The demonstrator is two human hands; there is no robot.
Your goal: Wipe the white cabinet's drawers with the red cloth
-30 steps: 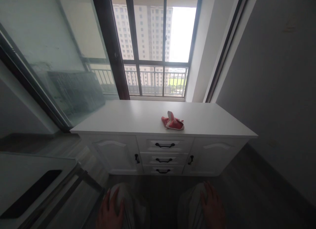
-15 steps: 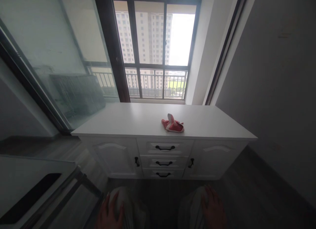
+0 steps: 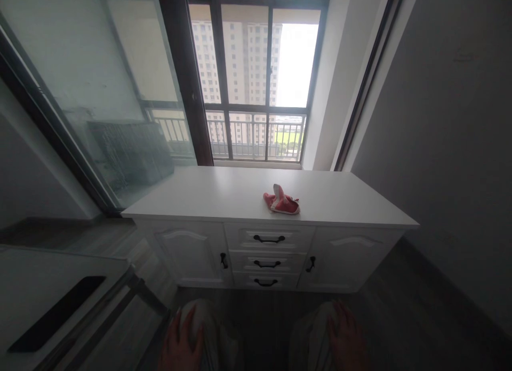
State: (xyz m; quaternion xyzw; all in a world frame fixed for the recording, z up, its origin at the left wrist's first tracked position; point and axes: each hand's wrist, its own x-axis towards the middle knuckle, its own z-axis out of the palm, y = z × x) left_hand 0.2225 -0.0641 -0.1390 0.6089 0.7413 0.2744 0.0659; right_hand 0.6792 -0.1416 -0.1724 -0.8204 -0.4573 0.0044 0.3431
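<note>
My left hand rests on my left knee with its fingers spread, holding nothing. On the other knee lies my right hand, its fingers stretched out and no object in it. Both hands are at the bottom of the view, in dim light. Beyond them, a crumpled red and white cloth item lies near the front edge of a white cabinet's top. Its exact kind is hard to make out. Neither hand touches it.
The cabinet has three middle drawers with black handles and a door on each side. At left stands a white surface with a black panel and a dark frame. A glass sliding door and windows are behind the cabinet.
The whole view has shifted slightly, so the cabinet and windows appear a little farther right. Both hands stay on the knees, and the red and white cloth item has not moved on the cabinet.
</note>
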